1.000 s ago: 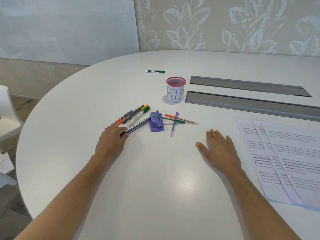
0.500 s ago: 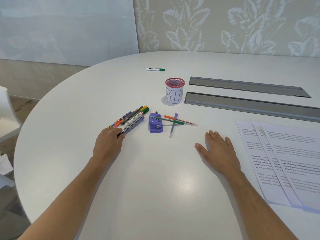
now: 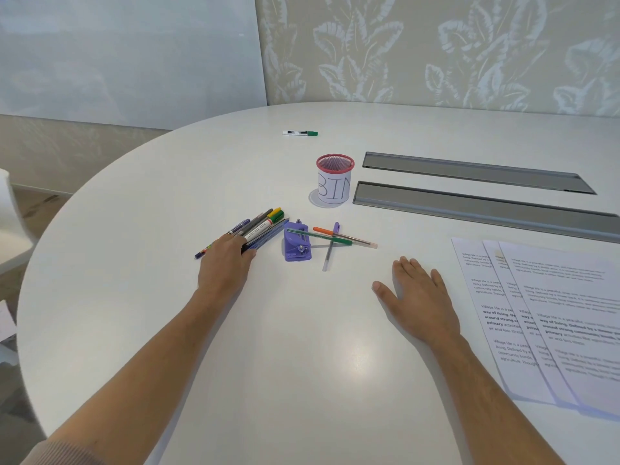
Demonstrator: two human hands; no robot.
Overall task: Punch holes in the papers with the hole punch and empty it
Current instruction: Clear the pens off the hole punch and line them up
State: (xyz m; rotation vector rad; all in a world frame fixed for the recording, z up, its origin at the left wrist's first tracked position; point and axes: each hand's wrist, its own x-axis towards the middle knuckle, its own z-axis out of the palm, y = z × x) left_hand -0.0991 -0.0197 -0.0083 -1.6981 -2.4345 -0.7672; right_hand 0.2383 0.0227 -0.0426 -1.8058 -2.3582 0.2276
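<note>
Three papers [image 3: 550,317], one hole punch [image 3: 297,245]

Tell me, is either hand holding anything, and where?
The left hand rests on the near ends of a bunch of pens, fingers over them; a true grip cannot be told. The right hand lies flat on the table, holding nothing.

**Bystanders on the white table**

A white round-ended table [image 3: 302,380] carries a loose bundle of coloured pens and markers [image 3: 260,228] at left. Three thin pens, one orange, one green and one purple [image 3: 330,241], lie crossed nearby. A white marker with a green cap [image 3: 299,133] lies alone farther back. Two long grey metal channel covers [image 3: 469,204] run along the right side. Leaf-patterned wallpaper [image 3: 436,52] fills the background.
</note>
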